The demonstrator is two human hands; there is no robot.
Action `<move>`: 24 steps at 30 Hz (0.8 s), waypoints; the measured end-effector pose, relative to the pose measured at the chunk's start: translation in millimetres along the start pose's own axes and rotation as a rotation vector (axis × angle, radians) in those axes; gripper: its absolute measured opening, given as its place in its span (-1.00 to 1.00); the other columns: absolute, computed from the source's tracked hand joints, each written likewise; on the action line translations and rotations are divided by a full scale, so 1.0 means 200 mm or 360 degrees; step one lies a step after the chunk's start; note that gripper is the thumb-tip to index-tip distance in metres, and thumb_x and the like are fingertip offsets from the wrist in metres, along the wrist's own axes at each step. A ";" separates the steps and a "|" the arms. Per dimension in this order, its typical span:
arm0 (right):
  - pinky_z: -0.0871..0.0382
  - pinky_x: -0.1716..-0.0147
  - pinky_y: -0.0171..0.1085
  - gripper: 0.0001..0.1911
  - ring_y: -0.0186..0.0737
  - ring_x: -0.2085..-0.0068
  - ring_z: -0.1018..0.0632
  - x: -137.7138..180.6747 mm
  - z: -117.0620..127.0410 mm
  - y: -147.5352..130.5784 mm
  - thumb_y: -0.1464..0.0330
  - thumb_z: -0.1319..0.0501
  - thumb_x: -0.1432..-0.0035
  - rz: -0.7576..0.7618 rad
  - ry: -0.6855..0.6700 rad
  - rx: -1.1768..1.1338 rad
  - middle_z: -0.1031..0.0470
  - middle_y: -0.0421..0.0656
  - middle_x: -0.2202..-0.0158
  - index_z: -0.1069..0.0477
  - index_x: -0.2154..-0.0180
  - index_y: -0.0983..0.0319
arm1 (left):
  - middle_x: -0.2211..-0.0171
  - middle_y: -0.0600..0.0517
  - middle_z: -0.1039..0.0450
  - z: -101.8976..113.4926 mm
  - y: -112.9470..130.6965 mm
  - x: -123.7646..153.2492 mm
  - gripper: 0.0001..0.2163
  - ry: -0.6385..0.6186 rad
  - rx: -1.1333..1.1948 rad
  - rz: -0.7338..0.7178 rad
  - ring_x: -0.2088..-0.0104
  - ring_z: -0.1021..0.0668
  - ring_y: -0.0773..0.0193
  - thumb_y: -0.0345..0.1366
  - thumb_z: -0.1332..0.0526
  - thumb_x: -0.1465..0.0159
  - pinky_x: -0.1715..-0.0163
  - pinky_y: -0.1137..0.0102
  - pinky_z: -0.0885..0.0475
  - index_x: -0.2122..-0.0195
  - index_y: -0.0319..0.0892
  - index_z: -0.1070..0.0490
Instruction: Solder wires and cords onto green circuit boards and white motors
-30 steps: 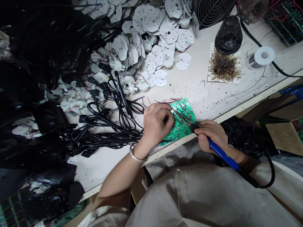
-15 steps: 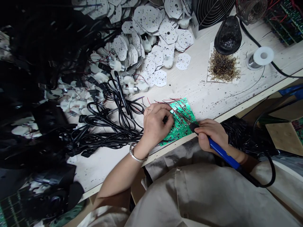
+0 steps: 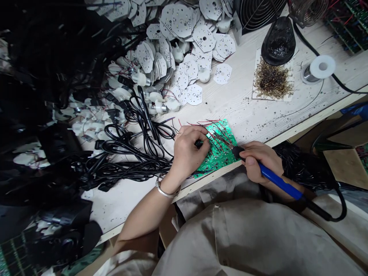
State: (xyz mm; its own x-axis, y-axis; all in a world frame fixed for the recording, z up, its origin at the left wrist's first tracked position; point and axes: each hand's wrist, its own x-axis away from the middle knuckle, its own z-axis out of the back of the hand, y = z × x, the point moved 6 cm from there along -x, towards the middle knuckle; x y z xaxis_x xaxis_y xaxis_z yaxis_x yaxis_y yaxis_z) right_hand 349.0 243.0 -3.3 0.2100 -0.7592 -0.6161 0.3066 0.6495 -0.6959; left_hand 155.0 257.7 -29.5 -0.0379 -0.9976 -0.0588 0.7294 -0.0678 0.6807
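A green circuit board [image 3: 221,158] with thin red and black wires lies at the bench's front edge. My left hand [image 3: 188,151] rests on the board's left part, fingers pinched on a small dark piece I cannot make out. My right hand [image 3: 260,159] grips a blue-handled soldering iron [image 3: 276,180] like a pen, its tip lying over the board's middle. The iron's black cord [image 3: 330,214] loops off to the right.
Black cables [image 3: 135,153] tangle left of the board. White round LED boards [image 3: 184,42] are heaped behind. A black iron stand [image 3: 278,36], a stained pad [image 3: 272,78], a solder spool [image 3: 320,68] and a fan [image 3: 255,13] stand at the back right.
My right hand and the soldering iron have shifted slightly to the right and flattened, with the cord swinging right. My left hand stays in place on the board.
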 end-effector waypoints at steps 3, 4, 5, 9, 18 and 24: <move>-0.55 0.46 -0.27 -0.85 -0.29 0.50 -0.58 0.00 0.00 0.06 0.34 -0.11 -0.25 -0.0299 -0.0053 0.0039 -0.57 -0.24 0.47 -0.44 0.33 0.14 | 0.28 0.02 -0.53 -0.02 -0.01 -0.02 -0.87 -0.0089 -0.0050 0.0013 0.21 -0.51 0.21 -0.44 -0.21 -0.13 0.08 0.19 -0.38 0.54 -0.14 -0.37; -0.55 0.47 -0.27 -0.83 -0.30 0.51 -0.58 -0.01 0.00 0.08 0.31 -0.11 -0.26 -0.0359 -0.0078 0.0046 -0.58 -0.24 0.47 -0.44 0.34 0.14 | 0.28 0.02 -0.53 -0.02 -0.01 -0.02 -0.87 -0.0106 -0.0057 0.0018 0.21 -0.51 0.21 -0.44 -0.21 -0.12 0.08 0.19 -0.38 0.55 -0.14 -0.36; -0.54 0.48 -0.28 -0.82 -0.31 0.52 -0.57 -0.01 0.00 0.09 0.30 -0.11 -0.26 -0.0390 -0.0078 0.0045 -0.57 -0.23 0.48 -0.45 0.36 0.14 | 0.28 0.02 -0.52 -0.02 -0.02 -0.03 -0.87 -0.0116 -0.0056 0.0023 0.22 -0.51 0.20 -0.44 -0.21 -0.12 0.08 0.19 -0.38 0.55 -0.14 -0.36; -0.49 0.51 -0.33 -0.81 -0.36 0.55 -0.54 -0.05 0.00 0.11 0.31 -0.13 -0.26 -0.0441 -0.0132 -0.0004 -0.57 -0.25 0.50 -0.47 0.37 0.15 | 0.30 0.02 -0.52 -0.02 -0.02 -0.03 -0.87 -0.0116 -0.0025 0.0023 0.23 -0.50 0.20 -0.44 -0.20 -0.11 0.08 0.18 -0.38 0.55 -0.15 -0.36; -0.42 0.55 -0.40 -0.83 -0.40 0.58 -0.52 -0.16 -0.05 0.05 0.40 -0.13 -0.21 -0.0265 -0.0379 0.0047 -0.58 -0.26 0.51 -0.46 0.40 0.18 | 0.31 0.02 -0.52 -0.02 -0.02 -0.03 -0.87 -0.0120 -0.0029 0.0059 0.23 -0.51 0.20 -0.45 -0.21 -0.11 0.07 0.16 -0.38 0.56 -0.15 -0.36; -0.44 0.51 -0.38 -0.80 -0.37 0.54 -0.54 -0.18 -0.06 0.05 0.35 -0.13 -0.25 -0.0339 -0.0431 0.0150 -0.56 -0.25 0.53 -0.47 0.40 0.16 | 0.32 0.02 -0.51 -0.02 -0.01 -0.04 -0.85 -0.0111 -0.0029 0.0044 0.24 -0.50 0.22 -0.44 -0.20 -0.13 0.09 0.18 -0.38 0.57 -0.14 -0.35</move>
State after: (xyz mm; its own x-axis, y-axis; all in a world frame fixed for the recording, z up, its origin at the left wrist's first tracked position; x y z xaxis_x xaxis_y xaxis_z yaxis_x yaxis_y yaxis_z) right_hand 333.0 277.6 8.4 0.3667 -0.8691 -0.3320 0.4514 0.4782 -0.7533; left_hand 156.4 265.3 -34.6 -0.0644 -0.9979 0.0112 0.7432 -0.0404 0.6679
